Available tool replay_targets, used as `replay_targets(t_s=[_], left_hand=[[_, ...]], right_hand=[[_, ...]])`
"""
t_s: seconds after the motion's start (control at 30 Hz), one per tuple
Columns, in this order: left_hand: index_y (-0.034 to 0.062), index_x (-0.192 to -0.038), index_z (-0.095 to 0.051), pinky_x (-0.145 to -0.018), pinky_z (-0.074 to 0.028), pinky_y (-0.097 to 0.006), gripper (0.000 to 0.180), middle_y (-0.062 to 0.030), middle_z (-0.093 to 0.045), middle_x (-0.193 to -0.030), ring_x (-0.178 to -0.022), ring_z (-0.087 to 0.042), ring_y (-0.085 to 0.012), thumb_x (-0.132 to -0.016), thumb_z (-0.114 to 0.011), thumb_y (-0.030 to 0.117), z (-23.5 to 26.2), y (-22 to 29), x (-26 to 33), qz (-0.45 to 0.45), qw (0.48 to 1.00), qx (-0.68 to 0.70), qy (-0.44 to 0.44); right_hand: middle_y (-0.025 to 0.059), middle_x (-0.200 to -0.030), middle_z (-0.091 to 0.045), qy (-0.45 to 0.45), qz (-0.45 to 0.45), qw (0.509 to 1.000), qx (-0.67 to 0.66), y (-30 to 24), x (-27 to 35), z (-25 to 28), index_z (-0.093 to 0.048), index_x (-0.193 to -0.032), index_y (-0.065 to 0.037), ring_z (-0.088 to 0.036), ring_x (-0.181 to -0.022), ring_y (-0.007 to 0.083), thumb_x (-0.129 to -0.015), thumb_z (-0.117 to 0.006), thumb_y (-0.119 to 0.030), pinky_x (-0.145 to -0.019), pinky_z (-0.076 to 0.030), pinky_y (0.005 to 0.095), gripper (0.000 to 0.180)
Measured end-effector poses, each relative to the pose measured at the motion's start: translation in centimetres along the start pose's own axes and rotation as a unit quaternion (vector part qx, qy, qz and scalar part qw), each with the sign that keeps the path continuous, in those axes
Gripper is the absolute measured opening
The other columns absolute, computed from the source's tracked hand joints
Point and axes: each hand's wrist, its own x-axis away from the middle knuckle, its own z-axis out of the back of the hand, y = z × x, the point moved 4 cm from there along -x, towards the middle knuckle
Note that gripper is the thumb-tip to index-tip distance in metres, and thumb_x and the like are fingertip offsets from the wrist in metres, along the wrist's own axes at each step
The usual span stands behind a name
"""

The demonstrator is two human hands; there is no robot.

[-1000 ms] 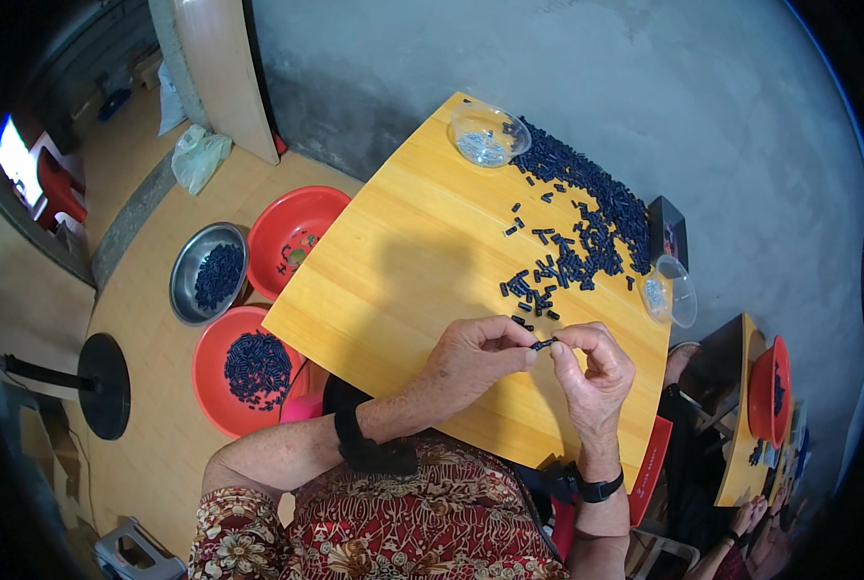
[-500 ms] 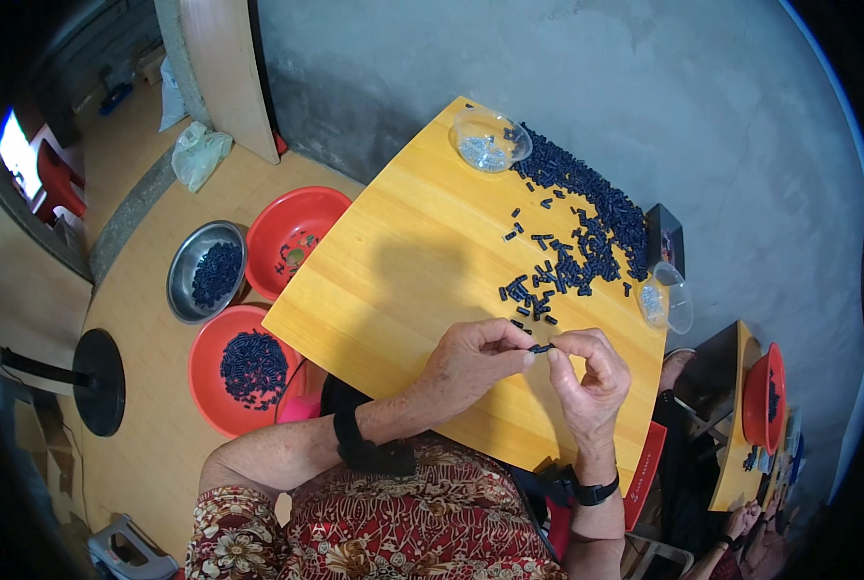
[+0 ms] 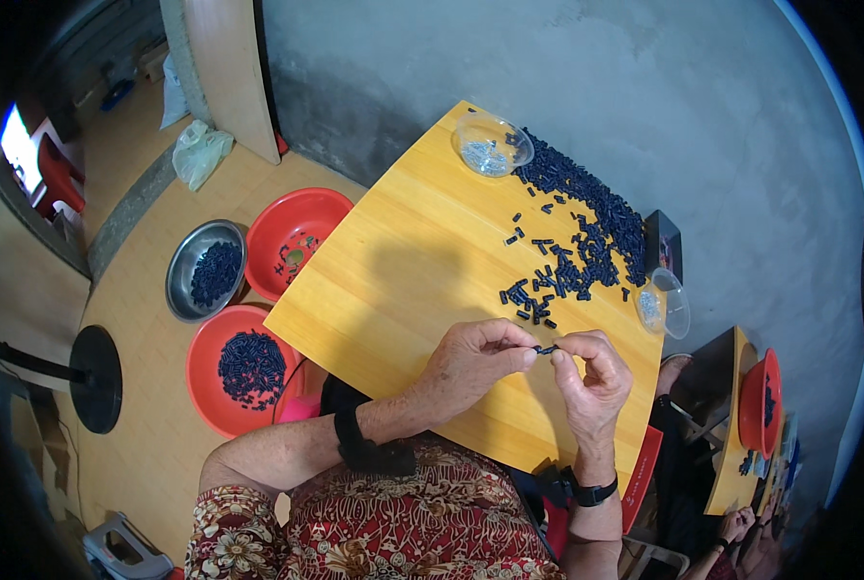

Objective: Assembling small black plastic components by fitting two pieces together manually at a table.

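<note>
Above the yellow table point(image 3: 374, 309), my left hand point(image 3: 475, 365) and my right hand point(image 3: 591, 382) meet fingertip to fingertip. Pinched between them is a small dark cylindrical piece point(image 3: 545, 350), with the left thumb and finger on one end and the right on the other. Its finer details are too small to make out. Just beyond my hands, loose dark cylindrical pieces point(image 3: 601, 253) lie scattered, thickening into a long heap along the far right edge. A clear bowl point(image 3: 491, 145) of small shiny metal parts stands at the far corner. Another clear bowl point(image 3: 676, 304) with similar parts sits at the right edge.
A black box point(image 3: 664, 244) stands beside the heap, near the grey wall. On the floor to the left are two red basins point(image 3: 200, 372) and a metal bowl point(image 3: 173, 280), all holding small parts. At right, another person's hands point(image 3: 736, 524) show by a second table with a red basin point(image 3: 753, 416).
My hands stay almost in place, both still pinching the dark piece, with slight finger movement. The view has shifted very slightly.
</note>
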Motion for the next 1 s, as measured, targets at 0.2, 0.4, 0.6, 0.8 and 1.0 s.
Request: replay_targets(t_s=[0.2, 0.4, 0.6, 0.8, 1.0], left_hand=[[-0.0032, -0.104, -0.066, -0.080, -0.050, -0.023, 0.019, -0.0031, -0.067, -0.094, -0.088, -0.060, -0.0071, -0.090, -0.068, 0.009, 0.0, 0.1, 0.0, 0.000, 1.000, -0.008, -0.001], [-0.0027, -0.104, -0.067, -0.080, -0.049, -0.023, 0.019, -0.0024, -0.067, -0.094, -0.088, -0.059, -0.0063, -0.090, -0.068, 0.010, 0.1, -0.2, -0.1, 0.002, 1.000, -0.021, -0.003], [-0.0028, -0.103, -0.066, -0.081, -0.050, -0.023, 0.018, -0.0023, -0.067, -0.094, -0.089, -0.059, -0.0064, -0.090, -0.068, 0.010, 0.1, -0.3, -0.1, 0.001, 1.000, -0.015, -0.002], [-0.0030, -0.103, -0.066, -0.081, -0.049, -0.023, 0.018, -0.0021, -0.066, -0.094, -0.089, -0.059, -0.0065, -0.090, -0.068, 0.010, 0.3, -0.6, -0.1, 0.003, 1.000, -0.017, -0.002], [-0.0036, -0.103, -0.066, -0.082, -0.049, -0.023, 0.018, -0.0015, -0.066, -0.095, -0.090, -0.058, -0.0059, -0.090, -0.067, 0.009, 0.3, -0.5, -0.3, -0.001, 0.998, -0.061, 0.007]], right_hand=[[0.0107, -0.082, -0.066, -0.004, 0.009, 1.000, 0.018, -0.2, -0.1, -0.1, -0.065, -0.085, 0.000, -0.064, -0.076, 0.0199, -0.075, -0.069, 0.007, -0.069, -0.049, 0.0290, 0.012], [0.0114, -0.081, -0.066, -0.007, 0.020, 0.998, 0.053, -0.6, -0.1, -0.1, -0.066, -0.085, 0.000, -0.064, -0.075, 0.0216, -0.075, -0.069, 0.005, -0.069, -0.050, 0.0298, 0.011], [0.0117, -0.081, -0.066, -0.007, 0.022, 0.998, 0.065, -0.9, -0.1, -0.1, -0.065, -0.084, 0.000, -0.065, -0.074, 0.0222, -0.075, -0.069, 0.004, -0.068, -0.050, 0.0302, 0.010], [0.0118, -0.081, -0.065, -0.011, 0.028, 0.997, 0.074, -0.8, -0.1, -0.2, -0.065, -0.084, 0.001, -0.065, -0.074, 0.0227, -0.075, -0.069, 0.005, -0.068, -0.050, 0.0304, 0.011], [0.0117, -0.081, -0.065, -0.008, 0.055, 0.994, 0.091, -1.1, -0.2, -0.4, -0.065, -0.084, 0.002, -0.064, -0.074, 0.0227, -0.075, -0.068, 0.006, -0.068, -0.050, 0.0306, 0.010]])
